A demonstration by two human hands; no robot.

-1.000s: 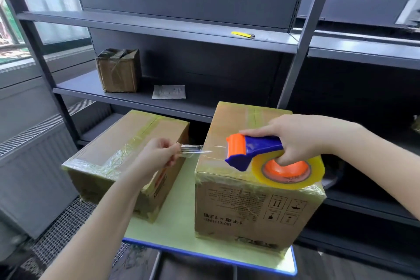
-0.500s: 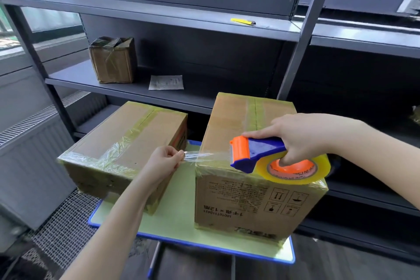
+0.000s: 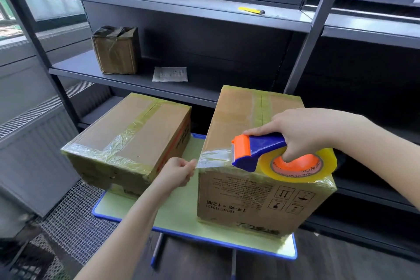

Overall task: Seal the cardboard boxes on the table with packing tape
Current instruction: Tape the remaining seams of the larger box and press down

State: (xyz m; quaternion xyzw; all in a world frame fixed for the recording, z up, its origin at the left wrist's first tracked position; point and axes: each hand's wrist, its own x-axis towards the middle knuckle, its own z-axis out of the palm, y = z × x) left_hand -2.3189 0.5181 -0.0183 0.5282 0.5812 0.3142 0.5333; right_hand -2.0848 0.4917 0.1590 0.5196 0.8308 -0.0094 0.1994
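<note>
Seemingly I am finishing: left box [image 3: 136, 134] and right box [image 3: 238, 116] are already carrying tape, left hand [image 3: 176, 174] pinching a fresh strip [image 3: 213, 158], right hand [image 3: 302, 129] gripping the dispenser [image 3: 256, 152].

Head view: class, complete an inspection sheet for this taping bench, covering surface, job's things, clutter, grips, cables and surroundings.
Surface: green table, blue edge, bearing two boxes.
Job's things: left box and right box, both taped; dispenser at right box's top; tape strip drawn out leftward.
Clutter: small box, paper and yellow tool on shelves.
Grips: left hand pinches the tape strip's end; right hand holds the dispenser.
Cables: nothing seen.
Surroundings: grey shelving behind, radiator left, mesh floor.
</note>
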